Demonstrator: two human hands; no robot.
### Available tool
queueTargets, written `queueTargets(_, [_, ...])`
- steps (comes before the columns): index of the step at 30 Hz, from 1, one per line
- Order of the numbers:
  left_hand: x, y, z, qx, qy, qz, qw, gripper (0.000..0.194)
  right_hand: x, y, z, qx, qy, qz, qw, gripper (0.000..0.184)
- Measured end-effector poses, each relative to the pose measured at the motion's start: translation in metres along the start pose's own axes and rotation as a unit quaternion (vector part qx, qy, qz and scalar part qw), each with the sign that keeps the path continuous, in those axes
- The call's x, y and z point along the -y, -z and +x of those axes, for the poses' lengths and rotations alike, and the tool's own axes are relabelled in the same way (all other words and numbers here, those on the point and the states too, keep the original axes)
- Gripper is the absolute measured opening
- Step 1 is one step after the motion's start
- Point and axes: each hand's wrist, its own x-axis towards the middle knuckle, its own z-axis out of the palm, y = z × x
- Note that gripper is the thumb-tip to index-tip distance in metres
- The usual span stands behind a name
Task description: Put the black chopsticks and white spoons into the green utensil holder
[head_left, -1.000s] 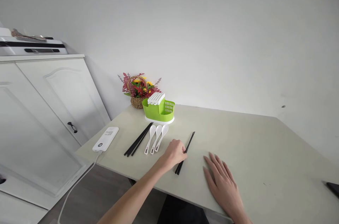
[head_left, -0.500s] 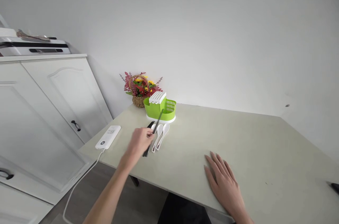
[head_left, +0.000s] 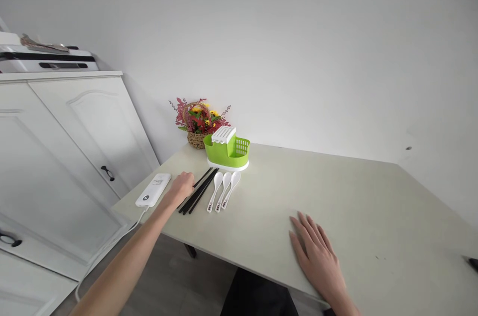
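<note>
My left hand [head_left: 182, 185] is closed on a black chopstick [head_left: 202, 177], which lies low along the left side of a bunch of several more black chopsticks [head_left: 199, 193] on the table. Its fingertips are partly hidden from me. Just right of the bunch, three white spoons [head_left: 226, 184] lie side by side with their bowls toward the wall. Behind them stands a green utensil holder [head_left: 226, 154] with a white slotted top and a white base. Well to the right, my right hand [head_left: 317, 253] rests flat on the table, fingers stretched out and holding nothing.
A white power bank [head_left: 154, 190] with a cable sits at the table's left edge. A wicker basket of flowers [head_left: 197, 140] stands behind the green holder, by the wall. White cabinets [head_left: 108, 121] flank the table [head_left: 336, 186] on the left.
My left hand has moved left and down from over the spoons, bringing the raised chopstick down beside the others. The chopsticks and the left spoon are now uncovered. My right hand stays put.
</note>
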Motion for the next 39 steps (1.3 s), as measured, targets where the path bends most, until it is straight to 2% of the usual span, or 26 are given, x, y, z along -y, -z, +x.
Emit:
queueTargets(5, [-0.006,-0.01,0.004,0.007,-0.005,0.039,0.999,0.009,-0.001,0.001,0.0,0.001,-0.002,0.002,1.0,0.06])
queueTargets(11, [-0.01,-0.017,0.001,0.005,-0.003,0.059,0.998,0.034,-0.001,0.001,0.0,0.011,-0.003,0.002,1.0,0.061])
queueTargets(19, [-0.02,-0.022,0.001,0.045,-0.005,0.069,0.997,0.034,0.0,0.003,-0.001,-0.002,0.002,0.005,1.0,0.061])
queueTargets(25, [-0.016,-0.021,0.007,0.049,0.015,0.065,0.997,0.044,-0.001,0.001,-0.001,0.0,0.002,0.01,1.0,0.061])
queueTargets(32, [-0.007,-0.018,0.001,0.064,0.018,0.071,0.995,0.028,0.0,0.002,-0.001,-0.006,-0.002,0.007,1.0,0.06])
queueTargets(39, [0.004,-0.006,-0.014,0.056,0.023,0.039,0.997,0.029,-0.002,0.0,0.0,-0.004,0.003,0.005,1.0,0.061])
